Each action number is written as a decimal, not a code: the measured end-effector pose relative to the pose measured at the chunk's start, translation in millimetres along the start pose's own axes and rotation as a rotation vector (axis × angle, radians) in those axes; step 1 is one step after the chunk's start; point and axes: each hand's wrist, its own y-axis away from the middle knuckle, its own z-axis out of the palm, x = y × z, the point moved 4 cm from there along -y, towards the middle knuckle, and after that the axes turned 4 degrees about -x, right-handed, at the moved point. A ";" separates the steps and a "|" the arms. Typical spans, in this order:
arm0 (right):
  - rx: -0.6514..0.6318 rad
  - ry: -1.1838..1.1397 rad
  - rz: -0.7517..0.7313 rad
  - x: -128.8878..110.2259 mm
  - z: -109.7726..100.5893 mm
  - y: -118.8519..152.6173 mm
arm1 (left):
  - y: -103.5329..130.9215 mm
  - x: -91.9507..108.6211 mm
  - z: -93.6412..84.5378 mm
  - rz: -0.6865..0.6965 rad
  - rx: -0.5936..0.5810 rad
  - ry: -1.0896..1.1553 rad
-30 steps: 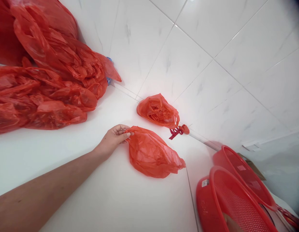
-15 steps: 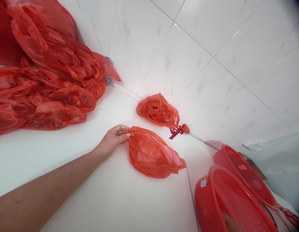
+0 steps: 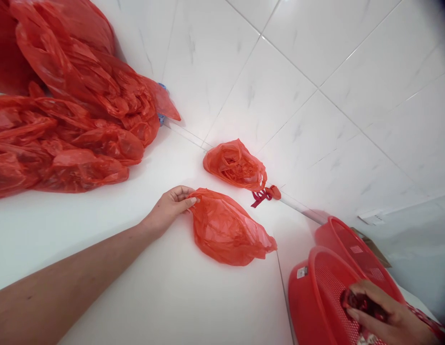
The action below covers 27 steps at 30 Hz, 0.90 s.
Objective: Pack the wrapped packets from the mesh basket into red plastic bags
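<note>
A thin red plastic bag (image 3: 231,230) lies on the white table in the middle of the head view. My left hand (image 3: 175,203) pinches its left edge between thumb and fingers. At the lower right, my right hand (image 3: 391,311) is closed around a dark red shiny item (image 3: 366,304) over the near red plastic basket (image 3: 304,297). That item is partly covered by my fingers, and its kind is unclear. Beyond the held bag sits another crumpled red bag (image 3: 234,163), close to the wall. Beside it is a small red piece with a dark red ribbon (image 3: 261,195).
A large heap of red plastic bags (image 3: 82,129) covers the far left, against the white tiled wall (image 3: 287,96). A second red basket (image 3: 348,239) stands behind the near one. A table seam (image 3: 285,287) runs left of the baskets.
My right hand has come up out of the near basket with the dark red shiny item in it. My left hand keeps its pinch on the bag, almost unmoved.
</note>
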 end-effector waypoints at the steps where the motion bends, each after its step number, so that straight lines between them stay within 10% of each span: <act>1: -0.040 0.024 0.007 -15.5 3.3 -5.6 | 0.0 -0.2 -0.2 0.006 -0.004 -0.004; 9: -0.460 0.475 -0.587 -178.9 97.7 -38.4 | -0.1 -1.2 0.2 0.005 -0.026 -0.007; 17: -0.479 0.513 -0.868 -217.7 180.3 -97.1 | 1.0 1.4 1.1 -0.017 -0.044 -0.006; 21: -0.424 0.466 -0.852 -214.1 174.3 -105.5 | 0.8 1.0 1.3 -0.029 -0.055 0.007; 27: -0.245 0.500 -0.729 -182.6 105.1 -75.2 | 0.5 1.4 1.9 -0.028 -0.052 0.006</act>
